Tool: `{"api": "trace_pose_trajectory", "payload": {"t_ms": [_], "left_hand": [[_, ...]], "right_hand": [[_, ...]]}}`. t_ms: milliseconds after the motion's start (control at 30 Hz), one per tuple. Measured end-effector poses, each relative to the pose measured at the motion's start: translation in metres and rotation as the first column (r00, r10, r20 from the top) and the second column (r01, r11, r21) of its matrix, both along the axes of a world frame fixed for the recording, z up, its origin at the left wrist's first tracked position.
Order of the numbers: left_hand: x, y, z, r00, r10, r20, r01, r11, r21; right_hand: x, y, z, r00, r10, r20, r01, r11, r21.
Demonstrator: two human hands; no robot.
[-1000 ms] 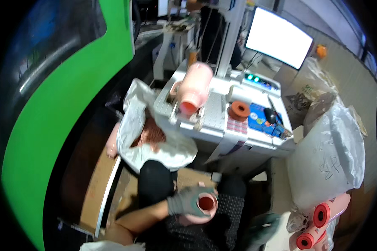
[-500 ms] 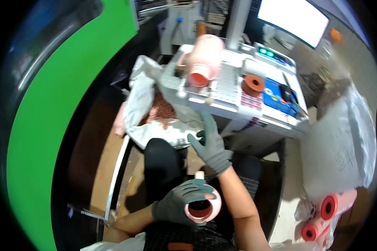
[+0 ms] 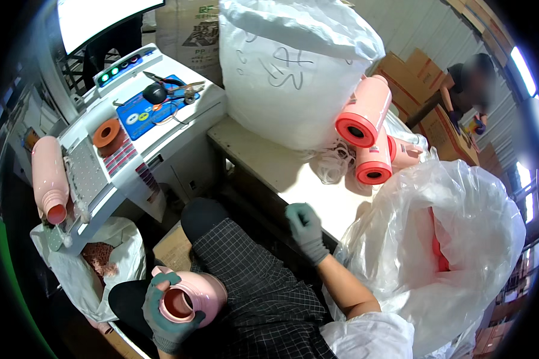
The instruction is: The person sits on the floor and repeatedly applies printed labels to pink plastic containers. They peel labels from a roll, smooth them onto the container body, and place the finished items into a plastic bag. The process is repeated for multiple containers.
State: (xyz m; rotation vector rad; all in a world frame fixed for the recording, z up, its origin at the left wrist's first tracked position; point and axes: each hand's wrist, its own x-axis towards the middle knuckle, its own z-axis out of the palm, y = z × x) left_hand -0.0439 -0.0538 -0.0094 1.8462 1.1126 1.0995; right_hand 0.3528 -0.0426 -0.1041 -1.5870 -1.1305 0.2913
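Observation:
My left hand [image 3: 165, 308], in a grey-green glove, is wrapped round a pink bottle body [image 3: 208, 294] over my lap. The open mouth of the bottle body faces up toward me, and a small handle-like part juts from its far side. My right hand [image 3: 306, 232], gloved the same way, hovers by the near edge of the pale side table [image 3: 269, 166]. Its fingers are curled together, and nothing shows in them. Beyond it, several pink bottle bodies [image 3: 370, 106] with red rims lie stacked on that table.
A large white sack [image 3: 281, 90] stands behind the stack; a clear plastic bag [image 3: 395, 263] bulges at the right. Left is a machine bench [image 3: 182, 116] with a pink bottle [image 3: 49, 173], a brown roll [image 3: 107, 136] and pliers [image 3: 179, 90]. Farther off, a person [image 3: 455, 90] bends over cartons.
The view has swung right, toward the side table. My right hand has left the machine bench's front edge and its fingers have curled. The left hand still grips the pink bottle body, now tilted.

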Motion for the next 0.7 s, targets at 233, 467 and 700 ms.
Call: {"api": "trace_pose_trajectory", "payload": {"t_ms": [233,467,700], "left_hand": [[0.015,0.005,0.005,1.0,-0.011,0.003,0.011,0.997,-0.082],[0.005,0.018,0.023,0.99,0.112,-0.08,-0.108,0.992,0.059],[0.01,0.027,0.005,0.981,0.1,-0.167,-0.081,0.99,0.114]], "right_hand": [[0.109,0.023,-0.012,0.858,-0.452,0.244,0.494,0.857,-0.148],[0.132,0.045,-0.041,0.795,-0.493,0.353,0.561,0.819,-0.119],[0.139,0.033,-0.053,0.797,-0.541,0.269,0.575,0.815,-0.064]]}}
